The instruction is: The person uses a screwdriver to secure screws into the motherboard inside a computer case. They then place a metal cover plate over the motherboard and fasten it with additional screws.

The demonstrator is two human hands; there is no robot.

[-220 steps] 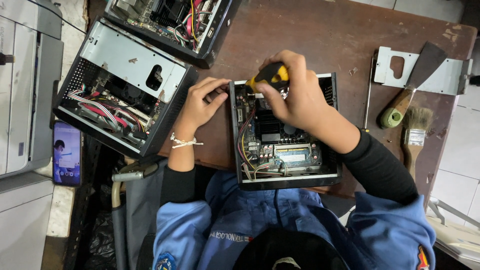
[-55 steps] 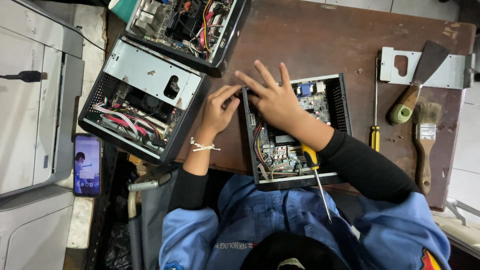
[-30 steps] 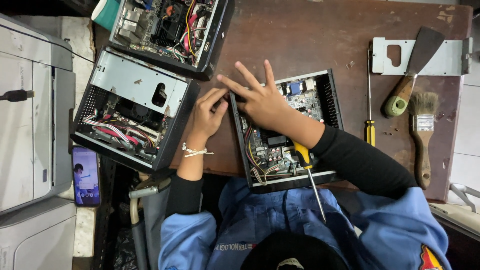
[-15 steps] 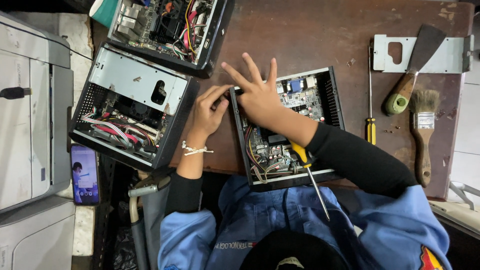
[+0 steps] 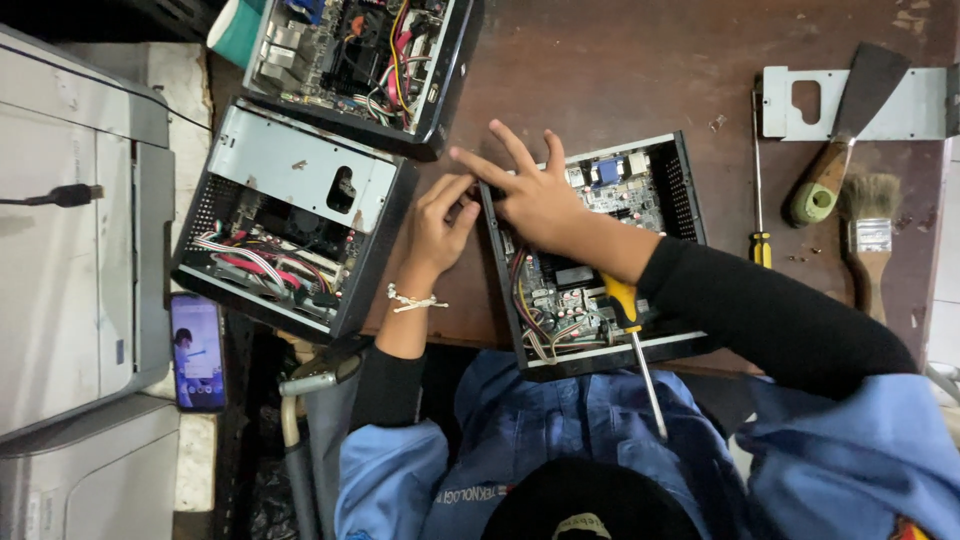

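At the near-left corner of the small open computer case (image 5: 600,250), both sets of fingers meet. Left hand (image 5: 437,225): fingers curled, pinching at the case's edge; what they grip cannot be told. Right hand (image 5: 530,190): fingers spread, released, palm resting on the case's corner. A yellow-handled screwdriver (image 5: 632,340) lies across the case, below the right fingers. The case sits on the brown counter (image 5: 620,60).

Your left hand (image 5: 438,222) and right hand (image 5: 530,192) meeting at the left wall of the small open computer case (image 5: 600,250) on the table (image 5: 620,70), screwdriver (image 5: 632,335) lying in that case, two larger open cases (image 5: 290,215) to its left, scraper (image 5: 835,140), brush (image 5: 868,240) and thin screwdriver (image 5: 758,180) to its right, phone (image 5: 197,350) far left.
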